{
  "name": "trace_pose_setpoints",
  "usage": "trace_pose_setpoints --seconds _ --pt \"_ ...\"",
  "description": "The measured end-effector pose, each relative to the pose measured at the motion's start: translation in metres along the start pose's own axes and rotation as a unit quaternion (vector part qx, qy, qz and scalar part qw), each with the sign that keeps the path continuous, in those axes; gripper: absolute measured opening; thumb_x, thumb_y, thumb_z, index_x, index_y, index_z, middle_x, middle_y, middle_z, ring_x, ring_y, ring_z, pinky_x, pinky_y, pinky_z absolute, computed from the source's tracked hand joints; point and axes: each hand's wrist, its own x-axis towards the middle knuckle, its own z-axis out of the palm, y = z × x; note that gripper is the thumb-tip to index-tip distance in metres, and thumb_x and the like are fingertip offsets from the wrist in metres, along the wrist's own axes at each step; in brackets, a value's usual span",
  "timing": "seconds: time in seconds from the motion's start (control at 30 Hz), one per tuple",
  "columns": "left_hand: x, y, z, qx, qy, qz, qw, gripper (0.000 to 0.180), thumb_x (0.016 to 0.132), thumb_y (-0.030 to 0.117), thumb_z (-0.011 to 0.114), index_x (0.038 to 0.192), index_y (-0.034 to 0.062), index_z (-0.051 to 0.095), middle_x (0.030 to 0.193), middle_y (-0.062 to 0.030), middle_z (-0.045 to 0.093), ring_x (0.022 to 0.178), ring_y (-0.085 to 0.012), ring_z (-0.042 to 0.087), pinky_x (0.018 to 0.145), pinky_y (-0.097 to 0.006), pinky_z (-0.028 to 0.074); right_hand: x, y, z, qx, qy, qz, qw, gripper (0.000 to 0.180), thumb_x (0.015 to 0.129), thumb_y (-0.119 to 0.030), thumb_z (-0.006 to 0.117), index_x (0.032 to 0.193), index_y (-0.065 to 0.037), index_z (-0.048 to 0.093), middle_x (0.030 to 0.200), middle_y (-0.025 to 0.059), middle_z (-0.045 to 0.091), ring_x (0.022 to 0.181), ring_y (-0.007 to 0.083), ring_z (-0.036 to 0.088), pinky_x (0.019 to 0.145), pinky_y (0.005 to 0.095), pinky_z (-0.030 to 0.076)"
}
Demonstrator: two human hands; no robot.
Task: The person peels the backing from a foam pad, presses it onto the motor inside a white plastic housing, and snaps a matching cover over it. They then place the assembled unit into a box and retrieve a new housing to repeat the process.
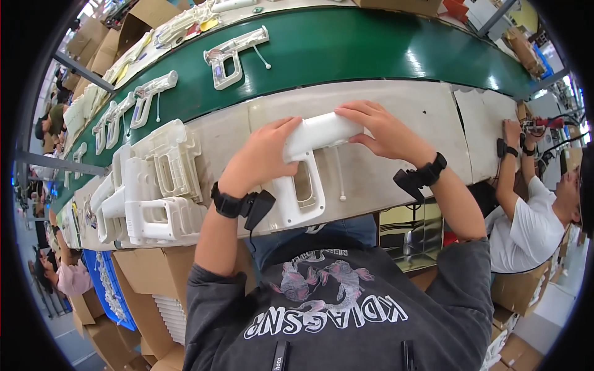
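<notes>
While the left hand (pixel 260 157) grips the white plastic gun-shaped housing (pixel 306 167) at its handle, the right hand (pixel 383 130) clasps its barrel, apparently pressing down.

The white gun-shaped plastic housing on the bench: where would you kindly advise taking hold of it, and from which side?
Probably by the open loop handle of the white housing, coming from the near bench edge: the handle points toward the person and offers a through-hole for fingers. The left hand and right hand already cover the barrel.
</notes>
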Motion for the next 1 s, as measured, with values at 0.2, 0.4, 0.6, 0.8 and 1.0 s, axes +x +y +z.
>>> trace_pose_setpoints --seconds 0.2,0.4,0.6,0.8,1.0 --pt "0.011 -0.018 0.013 0.027 -0.024 -0.007 0.999 0.083 0.067 0.013 0.078 0.144 0.0071 0.048 0.139 -0.0195 0.054 0.123 -0.0375 0.055 0.104 -0.041 0.046 -0.006 0.018 0.024 0.052 -0.003 0.028 0.998 0.063 0.079 -0.002 0.074 0.138 -0.008 0.052 0.137 0.0112 0.054 0.126 0.0340 0.050 0.107 0.0425 0.043" --pt "0.011 -0.029 0.022 0.025 -0.010 -0.005 1.000 0.082 0.068 0.010 0.076 0.145 0.0091 0.047 0.140 -0.0182 0.053 0.124 -0.0370 0.054 0.105 -0.041 0.046 -0.003 0.025 0.030 0.049 0.001 0.027 0.998 0.064 0.078 -0.002 0.074 0.138 -0.008 0.052 0.137 0.0110 0.055 0.126 0.0339 0.049 0.108 0.0429 0.042" --pt "0.010 -0.020 0.018 0.018 -0.010 -0.010 1.000 0.082 0.069 0.009 0.075 0.145 0.0099 0.047 0.141 -0.0175 0.053 0.125 -0.0368 0.054 0.105 -0.041 0.046 -0.001 0.019 0.020 0.048 -0.006 0.041 0.998 0.063 0.078 -0.002 0.075 0.137 -0.008 0.054 0.138 0.0101 0.055 0.127 0.0332 0.049 0.109 0.0428 0.042" --pt "0.012 -0.031 0.031 0.011 -0.021 -0.022 0.999 0.081 0.071 0.010 0.076 0.146 0.0109 0.046 0.143 -0.0162 0.052 0.127 -0.0364 0.052 0.106 -0.041 0.045 -0.003 0.027 0.030 0.036 -0.009 0.035 0.999 0.064 0.077 -0.001 0.074 0.137 -0.009 0.055 0.138 0.0097 0.055 0.128 0.0323 0.049 0.109 0.0426 0.042" --pt "0.014 -0.031 0.031 -0.008 -0.043 -0.045 0.998 0.086 0.073 0.008 0.080 0.149 0.0117 0.041 0.143 -0.0159 0.051 0.128 -0.0369 0.051 0.107 -0.041 0.045 -0.003 0.037 0.036 0.074 -0.016 0.053 0.996 0.063 0.076 -0.002 0.076 0.136 -0.011 0.059 0.137 0.0110 0.059 0.125 0.0312 0.054 0.107 0.0421 0.044"
